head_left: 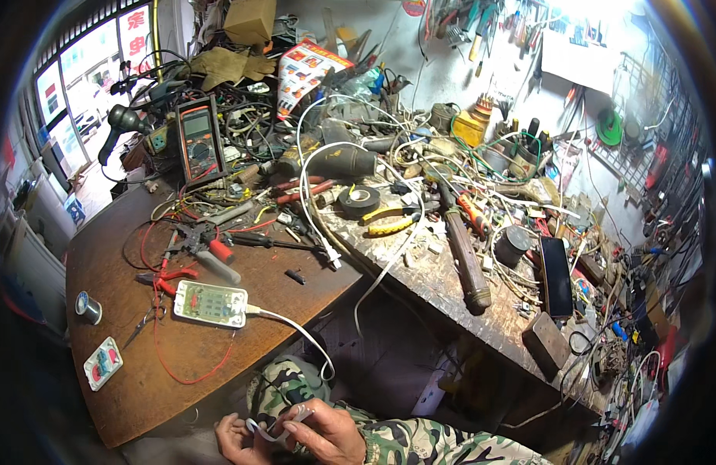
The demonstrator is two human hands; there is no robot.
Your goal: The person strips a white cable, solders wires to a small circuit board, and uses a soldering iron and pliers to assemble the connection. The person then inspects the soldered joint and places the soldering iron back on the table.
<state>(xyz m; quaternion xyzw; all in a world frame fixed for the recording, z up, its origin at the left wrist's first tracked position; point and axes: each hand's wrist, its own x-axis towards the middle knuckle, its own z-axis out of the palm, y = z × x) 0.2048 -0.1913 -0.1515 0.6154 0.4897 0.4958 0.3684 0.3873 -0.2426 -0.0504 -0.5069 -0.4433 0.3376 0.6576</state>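
Note:
At the lower edge, over my camouflage trousers, my left hand (239,440) has its fingers curled beside a pale strip-like piece (257,428). My right hand (329,435) pinches this whitish piece between thumb and fingers; its kind is unclear. On the brown table nearest my hands lies an opened white case (211,304) with a circuit board inside. A white cable (300,329) leaves its right end, drops over the table edge and curls near my knee. Beside the case rest red-handled pliers (170,280), scissors (145,324) and a thin red wire (172,376).
A solder spool (88,308) and a small white part with red and teal pieces (103,363) sit at left. A multimeter (199,142) stands behind. The right bench holds black tape (359,201), a hammer (464,256), a phone (556,277) and tangled cables.

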